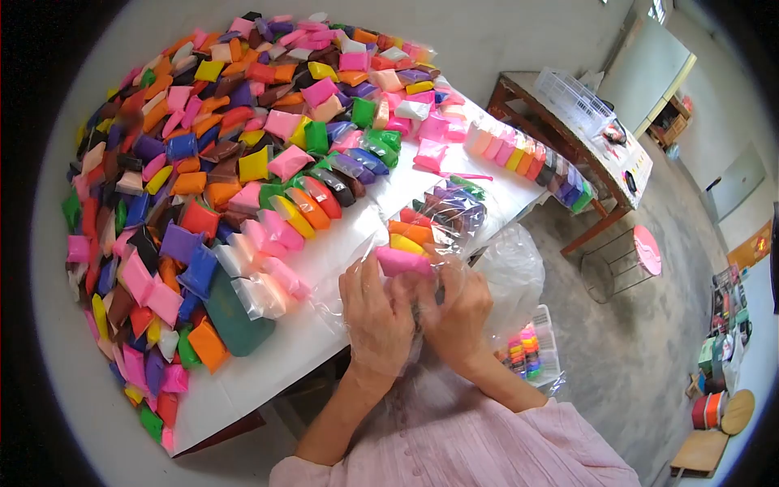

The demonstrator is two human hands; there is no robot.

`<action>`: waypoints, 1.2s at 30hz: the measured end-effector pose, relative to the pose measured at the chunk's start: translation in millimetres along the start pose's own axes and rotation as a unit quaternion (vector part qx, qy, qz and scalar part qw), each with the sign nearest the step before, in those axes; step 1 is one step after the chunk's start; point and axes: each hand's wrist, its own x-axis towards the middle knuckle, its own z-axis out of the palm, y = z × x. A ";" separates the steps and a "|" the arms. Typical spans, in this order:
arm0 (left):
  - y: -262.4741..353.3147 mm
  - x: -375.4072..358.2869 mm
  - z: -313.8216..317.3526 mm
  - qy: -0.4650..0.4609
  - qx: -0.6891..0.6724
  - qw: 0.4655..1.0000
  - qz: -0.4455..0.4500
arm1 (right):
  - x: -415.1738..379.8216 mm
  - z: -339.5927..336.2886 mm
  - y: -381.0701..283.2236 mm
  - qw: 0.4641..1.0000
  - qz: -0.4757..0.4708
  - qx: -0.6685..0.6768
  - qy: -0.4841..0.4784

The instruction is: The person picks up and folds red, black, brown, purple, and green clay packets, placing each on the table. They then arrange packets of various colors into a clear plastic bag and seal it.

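Observation:
Both of my hands are at the table's front edge, fingers curled on a transparent plastic bag (479,213). My left hand (375,318) grips the bag's film on its left side. On the other side, my right hand (458,315) pinches the film near the opening. Inside the bag lies a row of small wrapped packets that look like soft modelling clay: a pink packet (403,261) nearest my fingers, then a yellow packet (410,244), an orange packet (410,231), red and darker ones behind. Some fingertips are hidden by the shiny film.
A large heap of colourful packets (203,162) covers the left of the white table (243,402). Another packet row (527,162) stands at the far right edge. A white basket (550,345) with filled bags is below right. Beyond are a pink stool (647,250) and a wooden desk (519,105).

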 end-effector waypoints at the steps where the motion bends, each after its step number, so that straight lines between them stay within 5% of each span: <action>1: -2.5 -1.8 1.9 0.003 -0.009 1.000 -0.011 | 1.8 -1.8 -3.5 1.000 0.007 -0.022 -0.003; 6: -6.2 -4.7 5.7 0.030 -0.023 0.999 -0.024 | 6.0 -3.0 -6.8 0.997 -0.003 -0.078 -0.013; 9: -3.5 -3.4 0.9 0.023 -0.058 0.997 -0.035 | 0.9 8.2 -3.4 0.994 0.076 0.079 -0.001; 16: -0.4 -1.7 -3.0 0.023 -0.082 0.993 -0.078 | -0.3 17.2 -0.3 0.996 0.060 0.069 0.008; 27: -11.2 2.5 8.6 0.012 0.007 0.999 0.036 | -3.2 25.9 7.8 0.999 0.038 0.035 -0.011; 33: -7.3 2.9 5.9 0.019 -0.002 1.000 0.024 | 1.2 -52.0 -8.7 0.983 0.067 0.110 -0.131; 36: -7.6 3.6 7.7 0.026 0.008 0.999 0.032 | 33.0 -101.1 -32.0 0.980 -0.026 0.175 -0.095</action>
